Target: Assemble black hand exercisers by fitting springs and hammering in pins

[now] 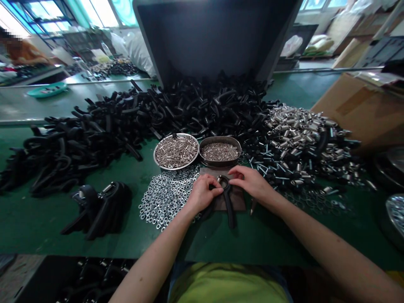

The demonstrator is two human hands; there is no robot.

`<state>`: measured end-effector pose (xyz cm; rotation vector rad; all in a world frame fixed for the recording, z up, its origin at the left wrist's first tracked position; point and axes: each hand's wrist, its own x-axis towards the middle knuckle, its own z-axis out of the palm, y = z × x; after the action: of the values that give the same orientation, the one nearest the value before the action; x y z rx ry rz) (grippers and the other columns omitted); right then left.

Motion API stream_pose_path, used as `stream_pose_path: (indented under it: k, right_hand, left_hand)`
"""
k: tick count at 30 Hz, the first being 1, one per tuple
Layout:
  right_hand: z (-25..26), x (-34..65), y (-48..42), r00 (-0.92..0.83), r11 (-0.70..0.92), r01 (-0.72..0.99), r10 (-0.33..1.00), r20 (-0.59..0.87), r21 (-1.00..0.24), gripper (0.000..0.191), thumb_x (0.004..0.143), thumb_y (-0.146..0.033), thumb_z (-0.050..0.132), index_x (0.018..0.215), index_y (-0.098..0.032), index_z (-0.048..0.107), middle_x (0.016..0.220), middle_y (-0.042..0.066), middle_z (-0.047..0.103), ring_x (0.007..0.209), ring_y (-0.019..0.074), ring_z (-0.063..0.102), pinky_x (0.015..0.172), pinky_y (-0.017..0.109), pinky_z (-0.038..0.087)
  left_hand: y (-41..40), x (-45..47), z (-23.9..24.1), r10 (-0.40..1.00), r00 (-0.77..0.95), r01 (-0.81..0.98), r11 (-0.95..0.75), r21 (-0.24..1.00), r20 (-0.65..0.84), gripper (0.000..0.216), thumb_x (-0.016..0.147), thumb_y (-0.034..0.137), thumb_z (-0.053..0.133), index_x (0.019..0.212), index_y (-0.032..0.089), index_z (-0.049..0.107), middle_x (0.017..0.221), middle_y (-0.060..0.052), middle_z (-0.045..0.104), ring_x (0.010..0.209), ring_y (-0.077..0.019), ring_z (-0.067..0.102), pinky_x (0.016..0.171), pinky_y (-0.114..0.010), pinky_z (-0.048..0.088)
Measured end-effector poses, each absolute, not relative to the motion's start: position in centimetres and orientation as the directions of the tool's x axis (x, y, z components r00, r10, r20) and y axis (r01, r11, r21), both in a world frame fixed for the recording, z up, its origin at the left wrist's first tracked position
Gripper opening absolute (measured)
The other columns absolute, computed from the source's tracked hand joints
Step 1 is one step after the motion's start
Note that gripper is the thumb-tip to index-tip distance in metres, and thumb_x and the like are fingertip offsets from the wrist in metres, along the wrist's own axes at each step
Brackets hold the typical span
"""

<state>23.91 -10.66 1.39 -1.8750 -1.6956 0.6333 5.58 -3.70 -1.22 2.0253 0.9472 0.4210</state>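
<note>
A black plastic clamp handle point(229, 208) lies over a brown pad point(240, 203), its curved head pointing away from me. My left hand point(203, 191) pinches that head from the left, close to a small shiny metal part point(220, 179). From the other side, my right hand point(251, 183) has thumb and forefinger closed at the head's right edge. Whether a small piece sits in those fingertips is hidden. Loose metal nuts point(164, 200) spread beside my left hand. Just beyond the pad stand a round dish of metal pins point(177, 151) and an oval tin of tiny metal pieces point(220, 152).
Black plastic parts point(189, 105) heap across the back, before a large grey bin point(214, 38). Springs point(296, 126) and screws pile at right, near a cardboard box point(362, 111). Several assembled clamps point(101, 206) stand at left. Another person point(27, 52) is at far left.
</note>
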Motion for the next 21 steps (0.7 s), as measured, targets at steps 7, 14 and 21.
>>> stream_pose_path:
  k: [7,14,21]
  right_hand:
    - [0.2,28.0,-22.8,0.304,-0.285,0.882,0.953,-0.009,-0.376,0.027,0.080,-0.045,0.054,0.096,-0.024,0.063,0.099,0.006,0.064,0.088,0.0242,0.061,0.068,0.035,0.049]
    - [-2.8,28.5,-26.8,0.469,-0.455,0.835,0.883,-0.032,-0.311,0.030,0.079,-0.049,0.046,0.085,-0.022,0.058,0.086,0.009,0.065,0.082,0.0278,0.063,0.068,0.041,0.050]
    - [3.9,25.2,-22.8,0.390,-0.286,0.594,0.920,-0.042,-0.752,0.034,0.090,-0.044,0.040,0.114,-0.026,0.055,0.074,0.002,0.064,0.059,0.0177,0.061,0.052,0.029,0.051]
  left_hand:
    - [-3.1,5.6,-1.0,0.720,0.660,0.507,-0.216,0.835,-0.214,0.009,0.068,0.025,0.069,0.069,0.017,0.065,0.084,0.000,0.061,0.080,-0.0153,0.056,0.076,-0.027,0.042]
    - [-3.2,5.7,-0.6,0.716,0.673,0.513,-0.267,0.816,-0.188,0.008,0.067,0.024,0.068,0.069,0.018,0.064,0.084,0.000,0.059,0.080,-0.0146,0.054,0.075,-0.027,0.041]
    - [-2.9,6.1,-1.4,0.705,0.671,0.502,-0.202,0.841,-0.230,0.011,0.062,0.024,0.071,0.067,0.017,0.064,0.071,0.001,0.062,0.069,-0.0137,0.055,0.068,-0.026,0.043]
